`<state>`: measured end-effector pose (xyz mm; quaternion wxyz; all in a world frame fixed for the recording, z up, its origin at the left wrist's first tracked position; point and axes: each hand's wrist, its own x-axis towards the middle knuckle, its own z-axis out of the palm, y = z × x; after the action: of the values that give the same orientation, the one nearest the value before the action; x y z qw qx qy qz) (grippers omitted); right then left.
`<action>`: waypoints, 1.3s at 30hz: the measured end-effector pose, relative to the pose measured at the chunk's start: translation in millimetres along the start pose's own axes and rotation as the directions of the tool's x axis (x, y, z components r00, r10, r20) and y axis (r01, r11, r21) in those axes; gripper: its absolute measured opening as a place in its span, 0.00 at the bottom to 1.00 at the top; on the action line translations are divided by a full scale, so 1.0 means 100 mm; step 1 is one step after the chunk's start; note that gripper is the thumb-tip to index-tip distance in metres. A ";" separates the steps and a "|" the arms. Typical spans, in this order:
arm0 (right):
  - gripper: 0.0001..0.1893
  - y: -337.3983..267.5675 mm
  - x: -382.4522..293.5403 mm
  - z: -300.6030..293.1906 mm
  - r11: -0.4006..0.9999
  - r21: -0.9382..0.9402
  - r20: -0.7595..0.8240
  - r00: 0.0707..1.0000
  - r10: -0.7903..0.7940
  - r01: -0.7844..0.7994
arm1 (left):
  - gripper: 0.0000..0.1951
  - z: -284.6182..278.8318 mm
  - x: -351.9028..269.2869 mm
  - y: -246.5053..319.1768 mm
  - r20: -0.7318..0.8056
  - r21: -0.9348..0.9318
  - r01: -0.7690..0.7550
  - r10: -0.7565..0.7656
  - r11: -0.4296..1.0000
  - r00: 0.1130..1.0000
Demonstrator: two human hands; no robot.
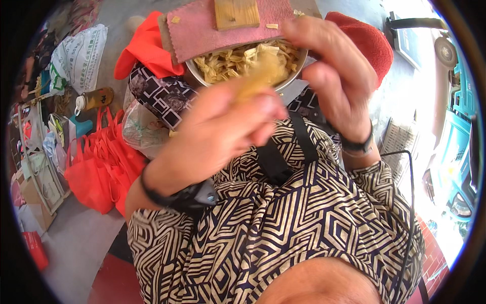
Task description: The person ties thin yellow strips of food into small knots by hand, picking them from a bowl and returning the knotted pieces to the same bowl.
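My left hand (pixel 224 121) is raised in front of my chest. Its fingers close on a yellowish dried strip (pixel 258 81), which is blurred. Beneath that strip sits a round metal basin (pixel 195 74) filled with dried, pale yellow, husk-like pieces (pixel 228 62). My right hand (pixel 334 68) hovers at the basin's right side, thumb and fingers bent and apart, with nothing visible between them. A board covered with pink cloth (pixel 197 30) lies across the basin's far side. On the cloth rest a wooden block (pixel 237 13) and small pale scraps (pixel 272 26).
Red cloth bags (pixel 102 163) and a clear plastic bag (pixel 142 129) stand at my left. Farther left are a bottle of amber liquid (pixel 100 98) and a white woven sack (pixel 81 57). On the right are a white plastic crate (pixel 398 144) and a turquoise vehicle (pixel 461 91).
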<state>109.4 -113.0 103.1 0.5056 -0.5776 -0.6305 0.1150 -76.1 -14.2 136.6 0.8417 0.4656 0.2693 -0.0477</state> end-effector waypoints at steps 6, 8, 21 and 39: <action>0.08 0.08 -0.33 0.06 0.906 -0.423 0.245 0.960 0.139 -0.023 | 0.06 0.05 0.56 -0.54 0.274 0.091 0.066 -0.089 0.994 0.957; 0.10 0.16 -0.46 0.07 0.920 -0.368 0.089 0.980 0.180 -0.135 | 0.07 0.00 0.51 -0.64 0.209 0.217 -0.020 -0.027 0.976 0.978; 0.13 0.21 0.32 -0.49 0.552 0.782 0.291 0.953 0.084 -0.288 | 0.10 -0.16 1.15 0.78 0.554 0.699 -0.681 0.437 0.218 0.709; 0.09 0.80 -0.34 0.57 0.890 -0.204 -0.185 0.909 0.374 -0.408 | 0.02 -0.43 1.21 -0.91 -0.157 0.454 -0.432 0.547 0.779 0.822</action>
<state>108.4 -92.4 0.9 0.4422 -0.7558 -0.4730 0.0972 -21.1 -10.2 -10.9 0.6645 0.6830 0.2383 0.1875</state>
